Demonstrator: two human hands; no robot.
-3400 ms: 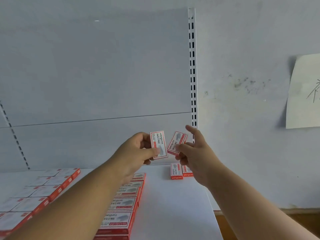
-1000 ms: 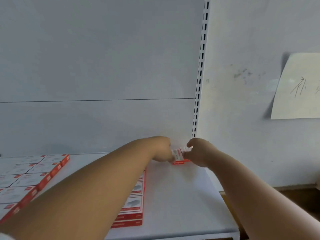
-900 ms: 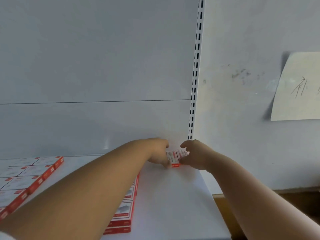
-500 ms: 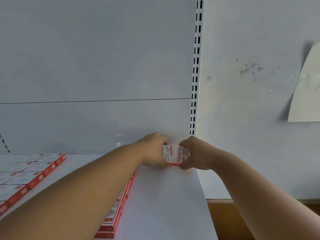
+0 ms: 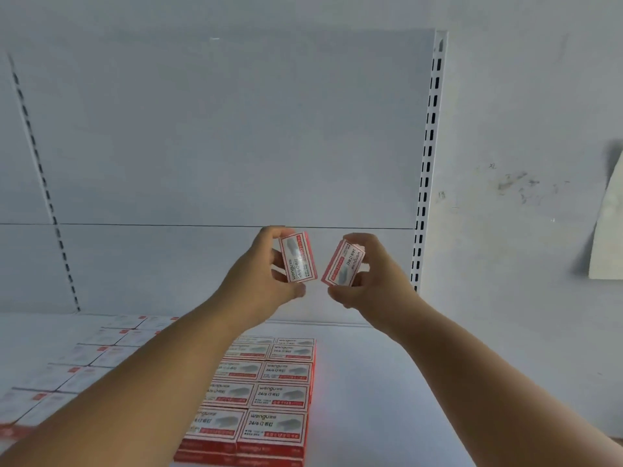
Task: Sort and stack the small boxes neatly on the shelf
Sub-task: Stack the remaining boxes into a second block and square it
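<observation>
Left hand (image 5: 266,267): raised above the shelf, fingers and thumb clasping a small red-and-white box (image 5: 298,257) by its long edges, the printed face turned toward the camera, the box nearly upright.
Right hand (image 5: 369,274): raised beside the left, pinching a second box (image 5: 343,267) between thumb below and fingers above; this box leans to the right, its printed face also toward the camera.
The two held boxes: near each other, with a narrow gap between them, in the air in front of the back panel (image 5: 219,129).
Shelf (image 5: 377,382): white and flat; its right part is bare.
Middle stack (image 5: 266,396): the same kind of boxes, lying flat in two columns and more than one layer, below the left forearm.
Left rows (image 5: 84,358): more flat boxes side by side toward the left edge, blurred.
Slotted upright (image 5: 426,170): runs up the right side of the back panel, behind the right hand.
Wall (image 5: 522,129): grey, with smudges, right of the upright.
Paper sheet (image 5: 610,230): stuck on the wall at the far right edge, partly cut off.
</observation>
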